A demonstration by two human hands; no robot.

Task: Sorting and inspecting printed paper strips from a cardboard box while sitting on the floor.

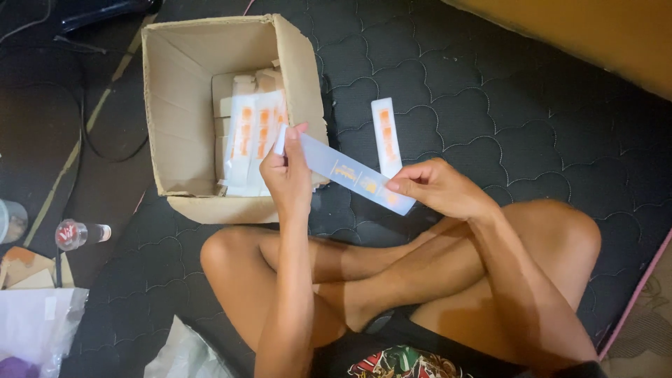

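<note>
1. A long, flat white carton (353, 175) with orange print is held at both ends.
2. It is tilted, the end at the right-hand grip lying lower.

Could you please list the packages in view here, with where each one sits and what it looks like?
Flat carton: held between left hand and right hand; long, pale, orange print.
Second carton: lying on the dark quilted mattress; white and orange strip.
Cardboard box: open, brown, left of the hands, holding stacked white-orange cartons.
</note>
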